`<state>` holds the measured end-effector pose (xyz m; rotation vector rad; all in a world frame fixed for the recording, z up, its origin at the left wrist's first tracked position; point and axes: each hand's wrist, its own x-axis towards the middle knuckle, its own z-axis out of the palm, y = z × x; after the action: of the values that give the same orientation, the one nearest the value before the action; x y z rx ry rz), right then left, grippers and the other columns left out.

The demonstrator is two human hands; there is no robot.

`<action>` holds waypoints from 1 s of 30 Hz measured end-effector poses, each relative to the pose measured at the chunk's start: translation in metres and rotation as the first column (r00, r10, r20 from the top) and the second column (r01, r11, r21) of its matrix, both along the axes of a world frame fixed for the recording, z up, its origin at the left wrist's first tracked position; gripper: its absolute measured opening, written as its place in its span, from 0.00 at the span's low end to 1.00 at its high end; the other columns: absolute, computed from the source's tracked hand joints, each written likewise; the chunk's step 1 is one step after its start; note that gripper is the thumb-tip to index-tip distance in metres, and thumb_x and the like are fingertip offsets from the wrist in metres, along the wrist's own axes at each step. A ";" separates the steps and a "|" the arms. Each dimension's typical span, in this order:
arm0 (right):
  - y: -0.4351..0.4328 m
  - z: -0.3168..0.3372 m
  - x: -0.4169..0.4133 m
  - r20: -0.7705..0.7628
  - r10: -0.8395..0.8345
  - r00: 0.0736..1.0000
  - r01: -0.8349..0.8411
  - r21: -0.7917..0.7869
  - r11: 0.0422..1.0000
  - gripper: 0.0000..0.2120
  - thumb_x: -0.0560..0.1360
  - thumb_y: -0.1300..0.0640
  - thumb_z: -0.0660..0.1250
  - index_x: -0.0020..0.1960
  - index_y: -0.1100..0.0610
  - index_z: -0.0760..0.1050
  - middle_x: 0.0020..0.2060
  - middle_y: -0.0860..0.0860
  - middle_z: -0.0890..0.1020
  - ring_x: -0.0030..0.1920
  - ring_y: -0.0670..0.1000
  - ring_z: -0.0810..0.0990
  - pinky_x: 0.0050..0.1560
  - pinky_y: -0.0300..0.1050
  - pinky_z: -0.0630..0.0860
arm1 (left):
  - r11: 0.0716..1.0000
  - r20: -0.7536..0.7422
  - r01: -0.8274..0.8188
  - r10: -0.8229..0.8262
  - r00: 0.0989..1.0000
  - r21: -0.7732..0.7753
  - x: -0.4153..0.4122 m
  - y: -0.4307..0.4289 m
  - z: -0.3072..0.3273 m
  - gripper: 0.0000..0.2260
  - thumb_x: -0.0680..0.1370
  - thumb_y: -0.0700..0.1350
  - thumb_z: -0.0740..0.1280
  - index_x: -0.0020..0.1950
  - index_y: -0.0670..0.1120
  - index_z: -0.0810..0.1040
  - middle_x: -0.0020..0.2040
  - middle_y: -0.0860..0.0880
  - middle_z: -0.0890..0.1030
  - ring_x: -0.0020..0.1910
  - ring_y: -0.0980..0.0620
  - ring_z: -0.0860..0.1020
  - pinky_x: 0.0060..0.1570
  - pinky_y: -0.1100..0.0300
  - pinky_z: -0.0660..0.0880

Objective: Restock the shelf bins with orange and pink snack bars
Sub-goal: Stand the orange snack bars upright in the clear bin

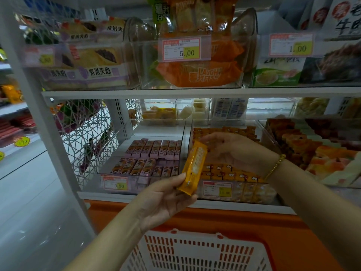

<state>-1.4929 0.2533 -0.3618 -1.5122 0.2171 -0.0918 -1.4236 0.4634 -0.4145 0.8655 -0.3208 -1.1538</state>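
My left hand (166,198) grips the lower end of an orange snack bar (193,167), which stands tilted in front of the lower shelf. My right hand (228,149) touches the bar's top end with its fingertips; a bead bracelet circles that wrist. Behind the bar, a clear bin (259,189) holds rows of orange bars (230,173). To its left, another clear bin (109,153) holds two rows of pink bars (154,149), with bare room at its back.
A white and orange basket (197,251) sits below my arms against the orange shelf base (234,218). Price tags hang on the bin fronts. The upper shelf (195,91) carries bins of packaged snacks. A white wire side panel (82,133) and upright stand to the left.
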 end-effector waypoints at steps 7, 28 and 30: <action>0.011 0.003 0.002 -0.232 0.049 0.971 -0.107 -0.244 0.964 0.20 0.70 0.46 0.69 0.53 0.61 0.80 0.48 0.58 0.84 0.46 0.54 0.84 0.50 0.45 0.81 | 0.903 0.744 -0.330 0.017 0.668 0.275 0.001 -0.007 -0.007 0.16 0.66 0.51 0.77 0.52 0.49 0.80 0.44 0.52 0.83 0.44 0.55 0.82 0.51 0.58 0.78; -0.042 -0.046 0.087 0.377 -0.491 0.785 0.619 -0.507 0.600 0.15 0.74 0.63 0.69 0.59 0.59 0.70 0.52 0.52 0.79 0.51 0.47 0.76 0.40 0.25 0.67 | 0.831 0.943 -0.517 -0.025 0.331 0.204 0.026 -0.031 -0.032 0.19 0.79 0.43 0.64 0.70 0.53 0.69 0.53 0.63 0.77 0.53 0.69 0.74 0.58 0.71 0.70; -0.042 -0.050 0.092 0.374 -0.441 0.816 0.578 -0.542 0.610 0.15 0.74 0.62 0.70 0.59 0.59 0.71 0.52 0.51 0.79 0.50 0.46 0.75 0.40 0.26 0.68 | 0.833 0.945 -0.514 -0.033 0.325 0.206 0.026 -0.031 -0.032 0.21 0.79 0.44 0.64 0.73 0.50 0.67 0.62 0.57 0.76 0.59 0.64 0.74 0.63 0.63 0.71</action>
<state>-1.4009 0.2109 -0.4114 -2.0653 0.4931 -0.8704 -1.3971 0.4326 -0.4467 1.9636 -0.8249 -0.2650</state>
